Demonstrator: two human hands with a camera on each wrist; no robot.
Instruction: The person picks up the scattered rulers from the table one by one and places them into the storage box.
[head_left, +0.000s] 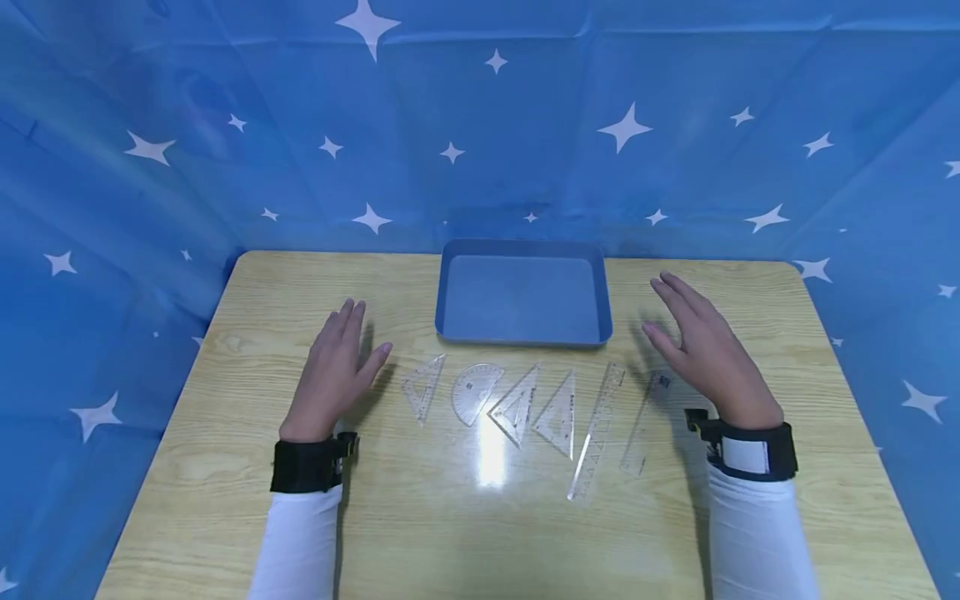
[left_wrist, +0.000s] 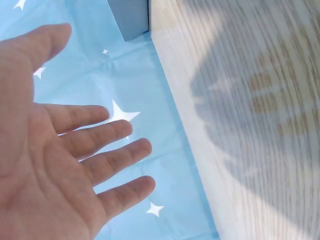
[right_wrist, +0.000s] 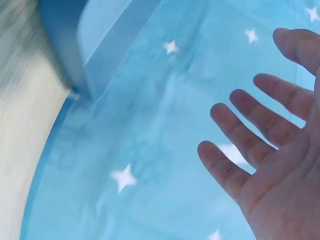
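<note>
My left hand (head_left: 330,375) hovers over the left part of the table, fingers straight and thumb spread, holding nothing. The right hand (head_left: 708,354) is likewise extended and bare, above the right part, nearest to a short clear ruler (head_left: 643,429). Between the hands lies a row of clear plastic drawing tools: a small set square (head_left: 437,367), a protractor (head_left: 474,392), a larger set square (head_left: 529,385), another set square (head_left: 558,423) and a long ruler (head_left: 596,433). Both wrist views show a palm with separated fingers.
A shallow blue tray (head_left: 525,340) stands at the table's back edge, behind the drawing tools. The wooden table (head_left: 450,542) meets a blue star-patterned cloth (head_left: 540,150) at its back and sides. Glare falls on the tabletop below the protractor.
</note>
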